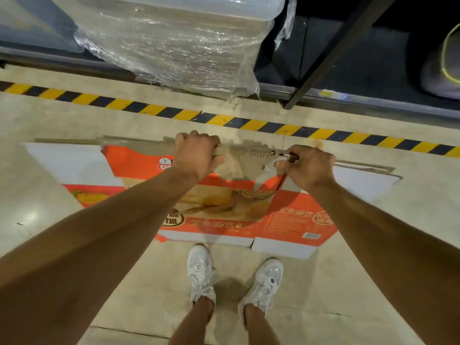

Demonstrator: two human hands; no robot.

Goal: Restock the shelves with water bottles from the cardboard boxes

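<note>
An orange and white cardboard box (pixel 293 220), flattened, is held upright in front of my legs. My left hand (pixel 196 155) grips its upper torn edge near the middle. My right hand (pixel 307 166) grips the same edge further right, and also pinches a thin dark tool with a strip of peeled tape (pixel 263 175) hanging below it. No water bottles are visible as single items. A plastic-wrapped stack (pixel 174 41) stands on the low shelf ahead.
A yellow and black hazard stripe (pixel 311 131) runs across the pale floor ahead of the box. Beyond it is a dark shelf frame with a diagonal black post (pixel 331 53). My two white shoes (pixel 201 272) stand just behind the box.
</note>
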